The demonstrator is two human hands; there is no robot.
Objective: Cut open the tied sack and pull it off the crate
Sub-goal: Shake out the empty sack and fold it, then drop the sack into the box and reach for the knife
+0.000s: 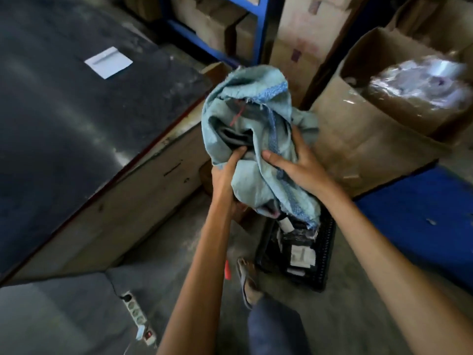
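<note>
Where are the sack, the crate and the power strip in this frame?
sack (252, 124): head view, on the bunched blue-green cloth between both hands.
crate (324, 252): head view, on its black slatted right wall.
power strip (135, 316): head view, on its white socket row, lying on the floor.

Grey concrete floor (194, 252). On it: black crate (321, 254) with packed items inside, just beside a sandalled foot (247, 278). Red tool (227, 270), maybe a cutter, too blurred to tell, left of the foot. White power strip (137, 316) lower left. Open carton (371, 119) with a plastic-wrapped bundle at right, more cartons behind. Blue sheet (419, 216) on floor at right. Dark-topped table (76, 111) at left, white paper (108, 62) lying on it.
</note>
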